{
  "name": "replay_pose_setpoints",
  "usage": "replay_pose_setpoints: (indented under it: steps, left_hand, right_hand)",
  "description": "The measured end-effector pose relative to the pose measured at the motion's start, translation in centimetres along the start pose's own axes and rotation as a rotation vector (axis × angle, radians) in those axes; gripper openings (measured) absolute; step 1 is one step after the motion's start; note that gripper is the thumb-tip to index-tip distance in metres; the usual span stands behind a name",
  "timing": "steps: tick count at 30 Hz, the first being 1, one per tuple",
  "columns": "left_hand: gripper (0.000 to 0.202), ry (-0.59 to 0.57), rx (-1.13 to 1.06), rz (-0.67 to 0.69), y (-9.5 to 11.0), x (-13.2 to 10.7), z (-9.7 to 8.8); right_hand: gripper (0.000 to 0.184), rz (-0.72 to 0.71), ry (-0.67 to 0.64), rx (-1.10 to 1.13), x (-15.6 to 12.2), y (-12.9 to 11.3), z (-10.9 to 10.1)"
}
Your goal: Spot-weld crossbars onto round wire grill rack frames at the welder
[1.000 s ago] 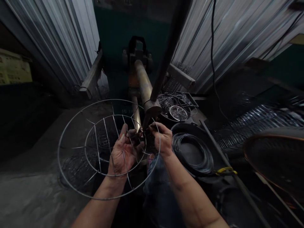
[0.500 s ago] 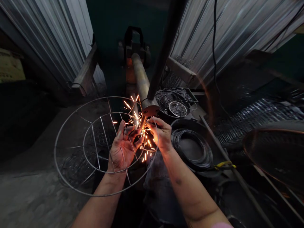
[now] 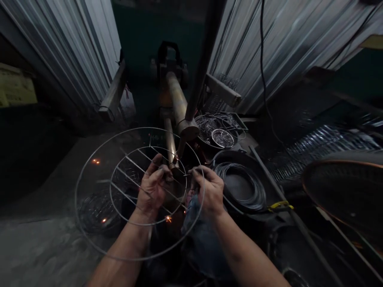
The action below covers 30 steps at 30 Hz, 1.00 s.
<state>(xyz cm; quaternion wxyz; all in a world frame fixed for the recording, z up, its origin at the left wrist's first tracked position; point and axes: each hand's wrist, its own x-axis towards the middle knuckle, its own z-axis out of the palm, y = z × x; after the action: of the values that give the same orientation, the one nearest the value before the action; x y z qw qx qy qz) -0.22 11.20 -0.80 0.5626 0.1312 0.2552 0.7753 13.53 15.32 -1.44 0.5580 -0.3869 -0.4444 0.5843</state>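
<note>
A round wire frame (image 3: 89, 167), two rings joined by straight spokes, is held flat under the tip of a spot welder's electrode (image 3: 181, 148). My left hand (image 3: 152, 187) is curled round the spokes near the inner ring. My right hand (image 3: 209, 189) pinches the frame's right side, fingers closed on a thin wire by the electrode. A few faint sparks glow on the floor below the frame.
The welder's arm (image 3: 175, 95) and a dark rod (image 3: 200, 63) reach in from the back. A coil of black wire (image 3: 243, 189) lies to the right, and a tray of wire pieces (image 3: 223, 129) behind it. Corrugated metal walls (image 3: 74, 52) stand on both sides.
The burst of sparks at the electrode has died out; only scattered embers remain. The frame has been turned and shifted slightly, and my right hand has dropped lower.
</note>
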Motion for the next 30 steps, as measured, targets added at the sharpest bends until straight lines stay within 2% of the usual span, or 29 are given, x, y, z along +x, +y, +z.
replay_pose_setpoints:
  steps: [4, 8, 11, 13, 17, 20, 23, 27, 30]
  left_hand:
    - [0.039, 0.068, 0.026, 0.071, -0.2, -0.5, -0.2]
    - [0.037, 0.155, 0.021, 0.107, 0.1, -0.1, 0.0]
    - [0.037, 0.192, 0.042, 0.105, 0.3, 0.1, 0.4]
    - [0.036, 0.209, 0.051, 0.103, 0.3, 0.2, 0.6]
    - [0.033, 0.250, 0.037, 0.132, 0.5, 0.1, 0.4]
    - [0.030, 0.259, 0.015, 0.159, 0.6, 0.1, 0.3]
    - [0.028, 0.253, -0.010, 0.172, 0.6, 0.2, 0.4]
    - [0.027, 0.246, -0.044, 0.190, 0.5, 0.4, 0.5]
    - [0.028, 0.253, -0.063, 0.189, 0.6, 0.4, 0.8]
  right_hand:
    - [0.023, -0.061, 0.036, -0.024, 2.2, 0.0, 1.0]
    - [0.018, -0.183, -0.005, -0.099, 3.4, -0.1, 1.5]
    - [0.015, -0.230, 0.018, -0.120, 4.3, -0.1, 2.0]
    - [0.014, -0.233, 0.027, -0.119, 4.8, -0.1, 2.4]
    - [0.013, -0.205, -0.056, -0.080, 5.8, 0.2, 3.3]
    - [0.013, -0.251, -0.053, -0.107, 6.3, 0.3, 3.8]
    - [0.014, -0.260, -0.091, -0.133, 6.8, 0.4, 3.8]
    - [0.014, -0.196, -0.220, -0.155, 7.7, 0.5, 3.3]
    - [0.012, -0.188, -0.252, -0.186, 8.1, 0.4, 3.2]
